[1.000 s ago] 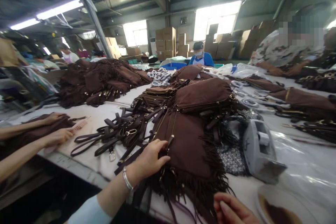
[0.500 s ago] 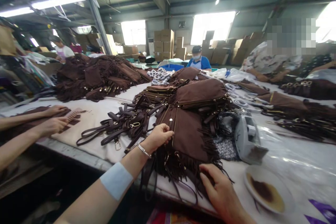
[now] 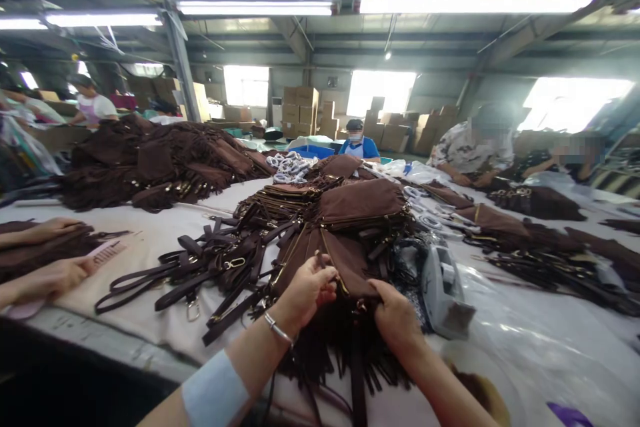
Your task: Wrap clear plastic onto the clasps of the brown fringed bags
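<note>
The right hand (image 3: 399, 320) had just gripped the dark-brown fringed fabric bag (image 3: 353, 263), likely steadying it, as the left hand (image 3: 306, 292) pinched what looked like its dark zip pull (image 3: 319, 256).

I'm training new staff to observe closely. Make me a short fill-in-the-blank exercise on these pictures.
The silver metal bracelet is on the person's ____ arm.
The person's right hand grips the edge of a ____ fringed fabric bag.
At far left, a co-worker's hand holds a ____ toothed comb.
In the picture, a grey tape dispenser stands to the ____ of that bag.

Missing words: left; brown; pink; right.
</note>
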`<control>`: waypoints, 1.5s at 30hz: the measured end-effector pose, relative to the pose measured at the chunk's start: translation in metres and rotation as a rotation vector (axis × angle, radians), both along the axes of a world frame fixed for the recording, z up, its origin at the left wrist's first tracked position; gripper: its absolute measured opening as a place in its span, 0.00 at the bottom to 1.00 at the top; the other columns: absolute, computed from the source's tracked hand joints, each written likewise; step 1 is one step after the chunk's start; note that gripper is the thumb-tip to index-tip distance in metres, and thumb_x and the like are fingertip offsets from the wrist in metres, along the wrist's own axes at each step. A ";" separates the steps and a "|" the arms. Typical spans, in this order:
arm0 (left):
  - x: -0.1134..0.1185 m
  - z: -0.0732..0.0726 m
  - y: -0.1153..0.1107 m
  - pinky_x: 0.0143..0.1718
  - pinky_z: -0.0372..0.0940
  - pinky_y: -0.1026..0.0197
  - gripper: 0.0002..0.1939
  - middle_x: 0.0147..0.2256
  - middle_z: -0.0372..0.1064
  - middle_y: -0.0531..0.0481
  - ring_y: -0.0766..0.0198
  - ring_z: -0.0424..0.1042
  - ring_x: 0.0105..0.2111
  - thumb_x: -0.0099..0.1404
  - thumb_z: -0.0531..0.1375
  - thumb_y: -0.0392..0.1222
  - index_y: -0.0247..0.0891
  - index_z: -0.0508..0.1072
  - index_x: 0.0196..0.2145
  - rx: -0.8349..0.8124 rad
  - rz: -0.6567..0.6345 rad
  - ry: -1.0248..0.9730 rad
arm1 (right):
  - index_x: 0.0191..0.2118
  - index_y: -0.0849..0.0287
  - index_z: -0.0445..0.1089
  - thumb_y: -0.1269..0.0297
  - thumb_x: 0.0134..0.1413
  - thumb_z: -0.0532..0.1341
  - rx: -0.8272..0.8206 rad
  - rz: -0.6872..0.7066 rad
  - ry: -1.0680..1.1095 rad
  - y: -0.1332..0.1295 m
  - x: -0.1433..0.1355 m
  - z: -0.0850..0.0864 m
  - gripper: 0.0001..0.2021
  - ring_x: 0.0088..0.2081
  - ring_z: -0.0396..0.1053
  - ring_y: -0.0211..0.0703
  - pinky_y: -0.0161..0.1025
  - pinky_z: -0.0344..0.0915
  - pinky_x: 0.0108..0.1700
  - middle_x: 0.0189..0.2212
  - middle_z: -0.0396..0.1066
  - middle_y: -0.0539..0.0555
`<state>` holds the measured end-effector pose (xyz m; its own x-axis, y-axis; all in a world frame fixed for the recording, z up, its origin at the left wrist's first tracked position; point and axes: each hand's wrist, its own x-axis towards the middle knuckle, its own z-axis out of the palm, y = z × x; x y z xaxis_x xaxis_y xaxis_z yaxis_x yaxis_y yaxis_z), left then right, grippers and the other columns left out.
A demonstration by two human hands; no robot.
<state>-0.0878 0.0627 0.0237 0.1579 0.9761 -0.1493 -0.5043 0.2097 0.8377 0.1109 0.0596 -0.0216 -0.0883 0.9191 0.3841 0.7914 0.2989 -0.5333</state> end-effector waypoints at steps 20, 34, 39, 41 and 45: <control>0.000 -0.013 -0.036 0.39 0.65 0.60 0.14 0.32 0.69 0.47 0.62 0.69 0.34 0.66 0.55 0.48 0.38 0.73 0.28 0.482 0.342 0.946 | 0.40 0.57 0.73 0.70 0.48 0.62 -0.017 0.384 0.050 -0.013 -0.050 0.037 0.11 0.38 0.68 0.43 0.39 0.65 0.43 0.34 0.70 0.53; 0.009 -0.021 0.044 0.21 0.66 0.60 0.17 0.18 0.66 0.49 0.64 0.67 0.17 0.56 0.66 0.51 0.32 0.71 0.24 -0.207 -0.124 0.412 | 0.36 0.57 0.74 0.67 0.58 0.58 0.201 0.299 0.117 -0.016 -0.044 0.037 0.07 0.36 0.69 0.43 0.38 0.67 0.40 0.34 0.70 0.55; 0.042 -0.028 0.067 0.23 0.67 0.61 0.10 0.18 0.64 0.54 0.66 0.66 0.18 0.59 0.63 0.38 0.36 0.67 0.24 -0.206 0.015 0.312 | 0.33 0.58 0.72 0.71 0.61 0.52 0.229 0.381 -0.032 -0.052 -0.036 0.027 0.11 0.32 0.66 0.41 0.37 0.66 0.37 0.29 0.66 0.54; 0.047 -0.028 0.072 0.24 0.68 0.61 0.08 0.18 0.66 0.53 0.66 0.67 0.19 0.60 0.62 0.36 0.35 0.68 0.25 -0.211 0.031 0.261 | 0.36 0.58 0.72 0.72 0.62 0.53 0.224 0.378 0.024 -0.061 -0.026 0.022 0.11 0.32 0.66 0.41 0.37 0.66 0.36 0.30 0.66 0.55; 0.047 -0.025 0.086 0.28 0.71 0.58 0.07 0.22 0.70 0.48 0.63 0.71 0.22 0.62 0.60 0.38 0.33 0.69 0.28 -0.241 -0.007 0.139 | 0.38 0.57 0.73 0.70 0.60 0.57 0.235 0.265 0.229 -0.067 -0.008 0.023 0.07 0.35 0.69 0.41 0.36 0.68 0.38 0.34 0.68 0.55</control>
<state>-0.0408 0.1489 -0.0010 0.1266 0.9089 -0.3973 -0.3859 0.4141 0.8244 0.1032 -0.0074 0.0013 -0.1974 0.7612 0.6177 0.5399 0.6104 -0.5796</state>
